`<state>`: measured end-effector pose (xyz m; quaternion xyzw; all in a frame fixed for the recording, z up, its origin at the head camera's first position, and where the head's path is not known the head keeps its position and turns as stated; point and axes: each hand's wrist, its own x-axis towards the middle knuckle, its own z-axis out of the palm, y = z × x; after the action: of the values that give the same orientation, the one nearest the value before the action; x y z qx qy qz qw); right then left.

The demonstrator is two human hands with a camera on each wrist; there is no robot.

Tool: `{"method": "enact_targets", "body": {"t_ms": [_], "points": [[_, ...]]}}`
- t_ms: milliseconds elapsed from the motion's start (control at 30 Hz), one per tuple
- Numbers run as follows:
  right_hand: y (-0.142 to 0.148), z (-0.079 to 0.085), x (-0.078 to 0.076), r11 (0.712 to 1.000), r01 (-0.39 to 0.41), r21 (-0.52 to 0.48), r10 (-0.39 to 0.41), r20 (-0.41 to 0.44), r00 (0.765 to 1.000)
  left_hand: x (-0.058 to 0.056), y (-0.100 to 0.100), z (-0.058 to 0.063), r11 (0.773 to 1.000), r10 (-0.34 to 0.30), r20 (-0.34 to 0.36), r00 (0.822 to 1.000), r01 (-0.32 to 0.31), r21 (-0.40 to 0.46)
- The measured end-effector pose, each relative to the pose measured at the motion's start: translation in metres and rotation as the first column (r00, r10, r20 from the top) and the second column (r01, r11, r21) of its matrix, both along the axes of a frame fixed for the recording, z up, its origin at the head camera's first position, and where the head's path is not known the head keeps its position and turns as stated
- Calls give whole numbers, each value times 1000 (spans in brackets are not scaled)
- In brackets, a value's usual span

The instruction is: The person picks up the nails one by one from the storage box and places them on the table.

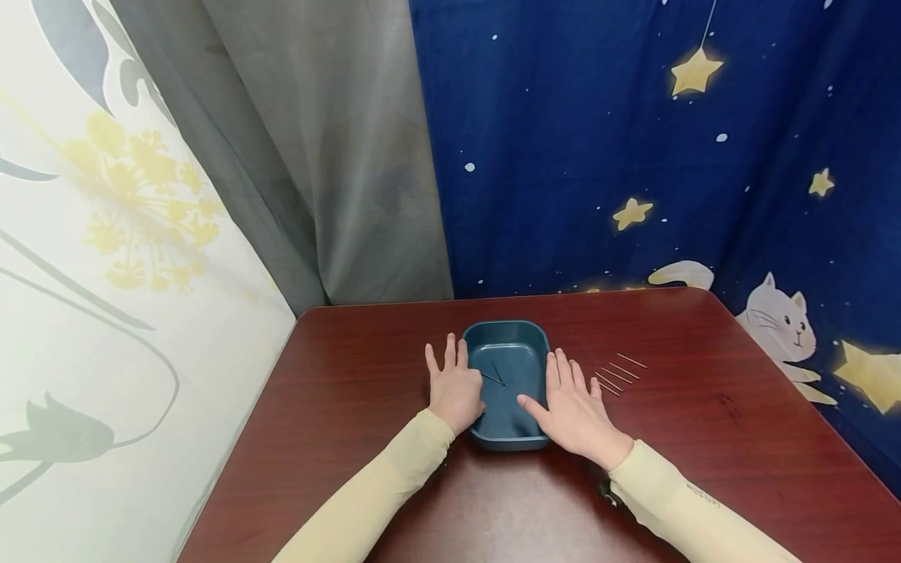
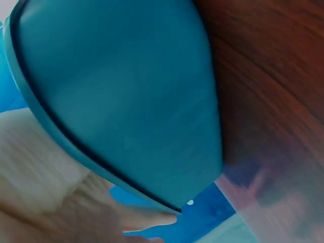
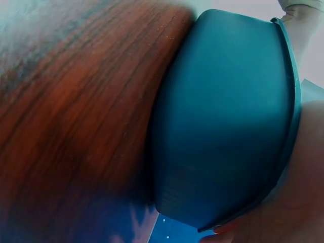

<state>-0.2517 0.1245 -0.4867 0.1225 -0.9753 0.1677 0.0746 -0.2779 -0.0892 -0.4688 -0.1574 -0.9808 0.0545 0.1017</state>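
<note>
A dark teal rectangular basin (image 1: 510, 443) with rounded corners sits upright on the table, between the two hands. My left hand (image 1: 456, 391) holds its left rim, index finger bent over the edge and the other fingers stretched outside. On the right rim rests my right hand (image 1: 579, 410), fingers straight along the edge and thumb over the inside. Thin dark sticks (image 1: 497, 374) lie crossed on the basin's floor. Both wrist views show the basin's outer wall (image 2: 126, 101) close up. Several thin, pale needle-like sticks (image 1: 625, 367) lie beside the right hand.
The reddish-brown wooden table (image 1: 352, 375) ends at a grey curtain (image 1: 373, 195) and a blue star-patterned curtain (image 1: 563, 156) behind. A white patterned panel (image 1: 141, 274) stands along the left edge.
</note>
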Motion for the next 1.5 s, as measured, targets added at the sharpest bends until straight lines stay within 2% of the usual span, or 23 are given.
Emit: {"method": "enact_targets", "body": {"t_ms": [267,600,833,1000,1300,1500], "points": [[-1,0,1,1000,8,9,-8,-9,1000,4,7,-1,998,28,-39,999,-30,-50],[-2,-3,1,999,21,37,-19,-36,999,1,12,-6,997,47,-26,999,-48,-52],[-4,-3,2,1000,11,28,-10,-36,999,-3,13,-10,999,49,-2,999,-49,-6],[-3,-3,1,999,12,29,-11,-48,999,-5,12,-11,999,21,14,1000,-22,44],[-4,-6,-1,1000,17,23,-16,-59,998,-7,12,-10,994,-12,103,995,1,110],[-4,-7,-1,999,18,37,-16,-48,999,-9,10,-11,989,-44,91,995,31,144]]}}
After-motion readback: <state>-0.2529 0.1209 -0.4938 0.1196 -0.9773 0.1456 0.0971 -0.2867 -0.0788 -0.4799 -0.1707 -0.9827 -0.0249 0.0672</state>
